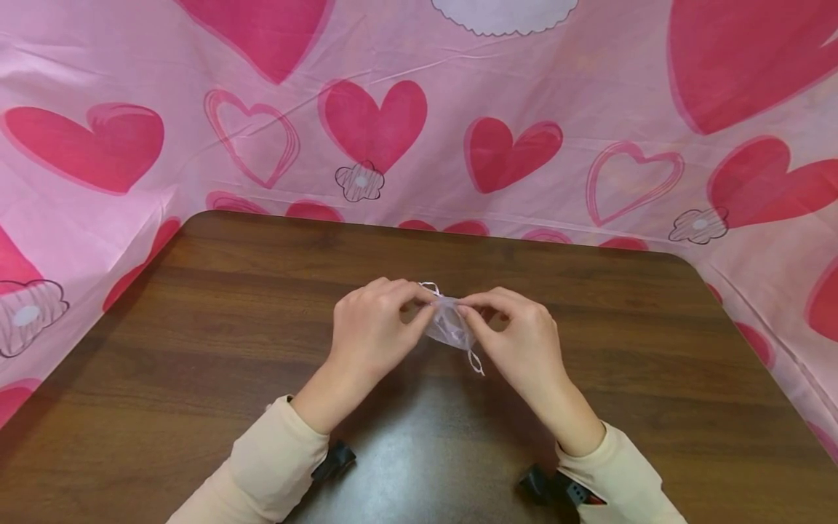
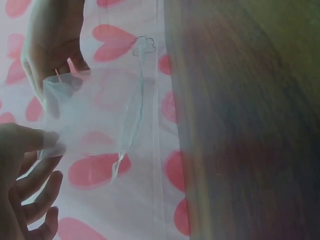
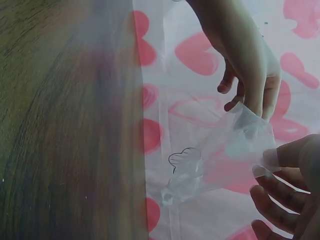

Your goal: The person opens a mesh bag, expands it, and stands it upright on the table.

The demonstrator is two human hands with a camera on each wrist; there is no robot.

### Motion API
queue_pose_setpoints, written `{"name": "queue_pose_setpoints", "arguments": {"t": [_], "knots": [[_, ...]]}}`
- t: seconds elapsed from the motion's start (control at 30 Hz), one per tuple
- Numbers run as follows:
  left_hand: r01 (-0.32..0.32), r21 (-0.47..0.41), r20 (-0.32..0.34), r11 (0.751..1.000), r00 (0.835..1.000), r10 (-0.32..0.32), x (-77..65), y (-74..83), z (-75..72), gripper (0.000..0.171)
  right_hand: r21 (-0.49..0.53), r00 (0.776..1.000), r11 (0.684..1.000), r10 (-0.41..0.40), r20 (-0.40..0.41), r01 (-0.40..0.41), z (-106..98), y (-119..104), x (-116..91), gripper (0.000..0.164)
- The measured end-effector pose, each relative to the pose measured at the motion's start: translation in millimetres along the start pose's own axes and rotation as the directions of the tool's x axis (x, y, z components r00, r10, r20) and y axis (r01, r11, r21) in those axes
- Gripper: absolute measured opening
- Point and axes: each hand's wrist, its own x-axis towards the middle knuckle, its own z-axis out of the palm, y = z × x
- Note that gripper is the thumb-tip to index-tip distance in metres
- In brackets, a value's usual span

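Note:
A small sheer white drawstring pouch (image 1: 450, 325) is held up between both hands above the table. My left hand (image 1: 374, 324) pinches one side of its upper edge between thumb and forefinger. On the opposite side, my right hand (image 1: 520, 331) pinches the same edge. White cord loops stick out at both sides of the pouch. In the left wrist view the translucent pouch (image 2: 95, 112) hangs with a cord running down it. The right wrist view shows the pouch (image 3: 215, 155) stretched between the fingers of both hands; whether anything lies inside cannot be made out.
A dark brown wooden table (image 1: 262, 291) with rounded far corners lies below the hands. Behind and beside it hangs a pink cloth (image 1: 432, 44) with red hearts. Black straps with small devices sit at both wrists, at the beige sleeves (image 1: 275, 451).

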Motion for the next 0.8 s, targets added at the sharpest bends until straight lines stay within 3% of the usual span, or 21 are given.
{"name": "queue_pose_setpoints", "arguments": {"t": [0.27, 0.4, 0.6, 0.8], "knots": [[0.03, 0.015, -0.076, 0.999, 0.997, -0.029, 0.6, -1.2, -0.4, 0.007, -0.028, 0.997, 0.998, 0.06, 0.057, -0.058, -0.5, -3.5, -2.6, 0.019], [0.042, 0.029, -0.097, 0.999, 0.995, -0.039, 0.5, -2.0, 0.1, 0.008, -0.051, 0.993, 0.995, 0.093, 0.068, -0.089, -1.0, -3.8, -2.8, 0.013], [0.081, 0.054, -0.081, 0.995, 0.994, -0.076, 0.6, -3.3, 0.3, 0.01, -0.042, 0.996, 0.996, 0.079, 0.036, -0.077, -1.4, -5.5, -1.5, 0.011], [0.069, 0.044, -0.032, 0.997, 0.997, -0.067, 0.9, -3.5, 0.5, 0.012, -0.046, 0.998, 0.997, 0.057, 0.01, -0.056, -1.1, -5.6, -1.7, 0.015]]}}
